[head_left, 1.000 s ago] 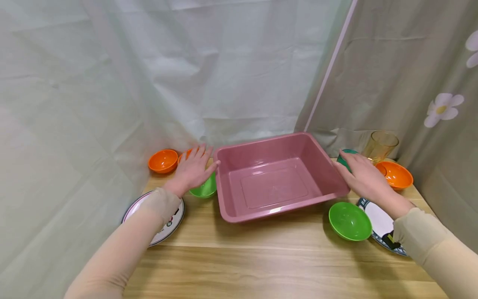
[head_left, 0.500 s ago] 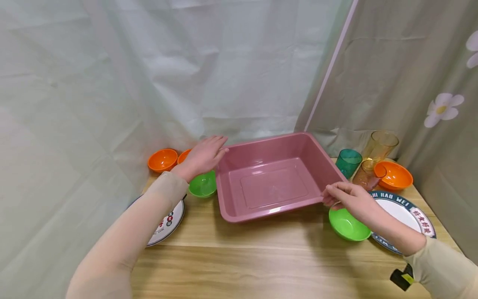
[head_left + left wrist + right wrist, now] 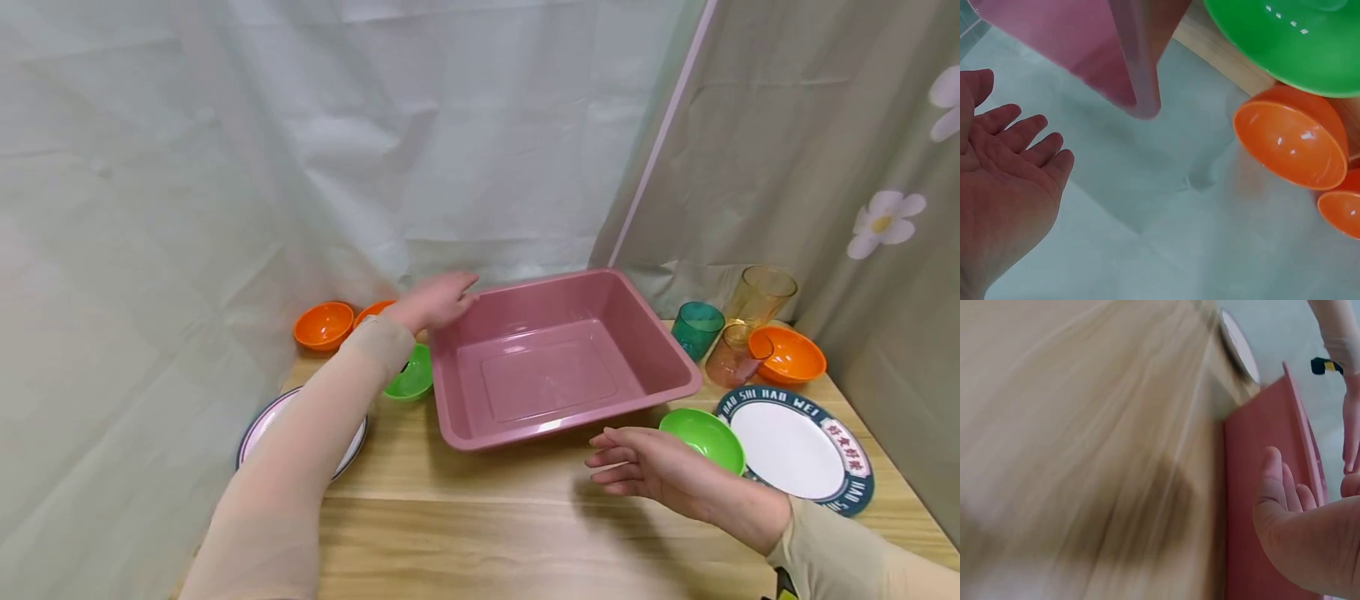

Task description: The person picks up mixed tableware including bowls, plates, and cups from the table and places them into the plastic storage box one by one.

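Note:
A pink rectangular basin (image 3: 551, 375) stands in the middle of the wooden table. Over its back left corner is my left hand (image 3: 438, 300), fingers extended and holding nothing; the left wrist view shows its palm with relaxed fingers beside the basin's rim (image 3: 1141, 94). My right hand (image 3: 652, 467) hovers in front of the basin's near right corner, fingers loosely bent, nothing in them. It partly covers a green bowl (image 3: 705, 437). In the right wrist view the hand's thumb and fingers appear close to the basin's pink outer wall (image 3: 1260, 431).
On the right are a white plate with a dark lettered rim (image 3: 787, 446), an orange bowl (image 3: 791, 354), and green (image 3: 697, 329) and amber cups (image 3: 761, 293). Orange bowls (image 3: 324, 325), a green bowl (image 3: 412, 375) and a plate (image 3: 258, 425) sit left. Curtains surround the table.
My left hand has moved right, to the basin's back left corner. My right hand has come from above the cups, past the near right corner, to the basin's front. The basin stays in place.

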A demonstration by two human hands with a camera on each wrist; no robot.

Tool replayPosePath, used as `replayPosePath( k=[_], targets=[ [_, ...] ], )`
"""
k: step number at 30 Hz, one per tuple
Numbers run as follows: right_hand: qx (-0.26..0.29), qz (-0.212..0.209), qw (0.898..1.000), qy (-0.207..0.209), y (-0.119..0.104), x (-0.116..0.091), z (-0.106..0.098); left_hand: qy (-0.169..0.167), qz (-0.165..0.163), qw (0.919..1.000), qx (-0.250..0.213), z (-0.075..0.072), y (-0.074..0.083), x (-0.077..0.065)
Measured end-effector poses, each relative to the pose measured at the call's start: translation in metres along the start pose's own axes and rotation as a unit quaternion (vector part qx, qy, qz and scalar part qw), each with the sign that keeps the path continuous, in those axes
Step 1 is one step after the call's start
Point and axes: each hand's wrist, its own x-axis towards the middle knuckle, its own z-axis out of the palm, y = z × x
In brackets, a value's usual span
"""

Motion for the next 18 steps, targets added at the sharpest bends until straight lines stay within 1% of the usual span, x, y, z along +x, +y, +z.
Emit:
replayPosePath(
  k=[4, 7, 13, 18],
  targets=[
    [0.027, 0.013, 1.000, 0.000, 0.004, 0.005, 0.009, -0.013, -0.001, 0.9999, -0.006, 0.005, 0.001, 0.008],
    [0.042, 0.016, 0.999, 0.003, 0.007, 0.008, 0.014, -0.024, -0.004, 0.9997, -0.010, 0.008, 0.001, 0.012],
    [0.060, 0.004, 0.998, 0.015, 0.010, 0.011, 0.019, -0.039, -0.007, 0.9992, -0.011, 0.011, 0.000, 0.017],
    [0.066, -0.008, 0.997, 0.025, 0.011, 0.015, 0.021, -0.036, -0.018, 0.9992, 0.003, 0.009, -0.002, 0.020]
  ],
)
